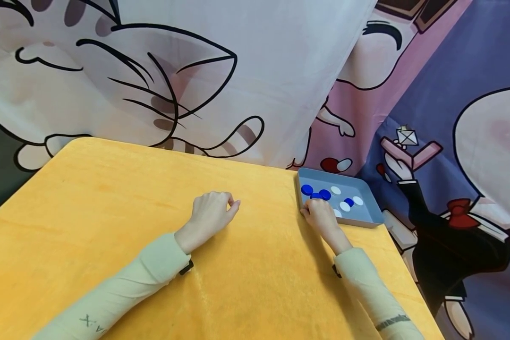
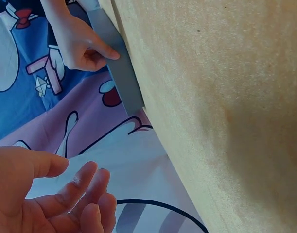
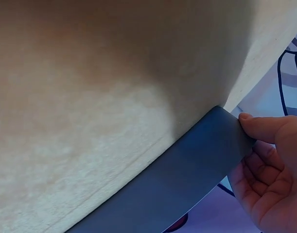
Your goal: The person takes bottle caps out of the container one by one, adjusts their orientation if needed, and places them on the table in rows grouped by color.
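My right hand (image 1: 322,216) is at the near left corner of a shallow blue-grey tray (image 1: 369,210) on the table's right side. In the right wrist view, the thumb (image 3: 257,126) lies against the outside of the tray wall (image 3: 187,158) and the curled fingers go over its rim, so the hand pinches the wall. Blue discs (image 1: 307,190) and white discs (image 1: 335,190) lie flat in the tray, some partly hidden behind the hand. Left of the tray, my left hand (image 1: 208,211) hovers over the table with loosely curled fingers (image 2: 75,189) and holds nothing.
A yellow cloth-like surface covers the table (image 1: 110,198). Behind it and to the right hangs a printed curtain (image 1: 289,71) with cartoon figures. The tray stands near the table's back right corner. Black wrist straps (image 1: 186,267) show at both sleeves.
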Demonstrator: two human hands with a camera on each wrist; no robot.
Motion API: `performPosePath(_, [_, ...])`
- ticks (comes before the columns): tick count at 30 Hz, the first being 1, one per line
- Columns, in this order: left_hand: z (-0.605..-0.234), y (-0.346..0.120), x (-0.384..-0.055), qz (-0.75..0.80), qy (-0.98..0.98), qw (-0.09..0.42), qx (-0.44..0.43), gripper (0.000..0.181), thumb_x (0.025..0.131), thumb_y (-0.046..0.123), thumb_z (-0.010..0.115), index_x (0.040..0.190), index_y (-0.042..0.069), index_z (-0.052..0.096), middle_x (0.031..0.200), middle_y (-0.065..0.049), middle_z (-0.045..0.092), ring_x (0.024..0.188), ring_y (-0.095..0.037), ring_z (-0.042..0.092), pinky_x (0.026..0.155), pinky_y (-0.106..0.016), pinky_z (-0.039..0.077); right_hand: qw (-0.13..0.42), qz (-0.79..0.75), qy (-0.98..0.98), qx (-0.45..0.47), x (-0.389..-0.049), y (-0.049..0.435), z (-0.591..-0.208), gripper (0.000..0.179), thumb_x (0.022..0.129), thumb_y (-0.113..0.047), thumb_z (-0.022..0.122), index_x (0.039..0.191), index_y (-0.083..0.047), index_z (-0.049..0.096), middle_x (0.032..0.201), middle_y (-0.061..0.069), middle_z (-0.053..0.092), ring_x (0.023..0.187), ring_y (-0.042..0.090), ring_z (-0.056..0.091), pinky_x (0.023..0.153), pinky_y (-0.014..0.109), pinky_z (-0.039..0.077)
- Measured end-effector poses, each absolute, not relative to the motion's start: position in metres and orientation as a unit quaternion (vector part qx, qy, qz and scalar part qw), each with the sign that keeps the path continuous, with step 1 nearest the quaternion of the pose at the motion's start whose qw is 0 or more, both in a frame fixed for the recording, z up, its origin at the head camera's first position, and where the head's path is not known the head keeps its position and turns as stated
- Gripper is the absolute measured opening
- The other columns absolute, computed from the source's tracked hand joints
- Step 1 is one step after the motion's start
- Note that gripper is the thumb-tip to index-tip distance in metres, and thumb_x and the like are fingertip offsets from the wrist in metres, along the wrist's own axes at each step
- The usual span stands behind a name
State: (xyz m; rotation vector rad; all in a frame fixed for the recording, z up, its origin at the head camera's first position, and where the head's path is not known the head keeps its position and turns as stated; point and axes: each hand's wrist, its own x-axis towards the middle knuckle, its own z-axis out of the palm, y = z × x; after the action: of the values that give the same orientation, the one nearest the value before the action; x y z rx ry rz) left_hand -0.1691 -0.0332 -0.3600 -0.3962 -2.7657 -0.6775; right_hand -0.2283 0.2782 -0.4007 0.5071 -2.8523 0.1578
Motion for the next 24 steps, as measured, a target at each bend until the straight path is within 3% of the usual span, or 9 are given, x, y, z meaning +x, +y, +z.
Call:
performPosePath(7, [-0.362,-0.033,-0.169,-0.235,-0.952,0.141,-0.139,0.025,0.092,0.030,0.062,0.079,0.012,0.072,0.047,0.003,0.043,0.041,-0.011,0.030,0.038,-0.021,0.018,0.114,0.055,-0.976,0.176,-0.229,0.272,-0.399,0.048,0.081,-0.006,0.074,0.055,-0.012,0.035,0.055,-0.004,0.026,0.053,0.014,0.033,0.051,0.026,0.027])
performPosePath(16, [-0.365,-0.033,-0.170,-0.231,-0.952,0.144,-0.139,0.023,0.092,0.028,0.063,0.079,0.011,0.072,0.047,0.002,0.043,0.041,-0.011,0.030,0.039,-0.021,0.017,0.128,0.047,-0.972,0.190,-0.229,0.265,-0.401,0.042,0.081,-0.007,0.075,0.055,-0.011,0.041,0.055,-0.003,0.032,0.054,0.015,0.036,0.052,0.028,0.031])
performPosePath(24, [-0.365,-0.033,-0.169,-0.227,-0.952,0.152,-0.140,0.023,0.091,0.028,0.064,0.079,0.011,0.072,0.047,0.002,0.046,0.042,-0.012,0.031,0.039,-0.022,0.018,0.135,0.054,-0.967,0.208,-0.228,0.259,-0.401,0.051,0.080,-0.005,0.075,0.055,-0.014,0.031,0.057,-0.005,0.023,0.054,0.013,0.030,0.052,0.026,0.026])
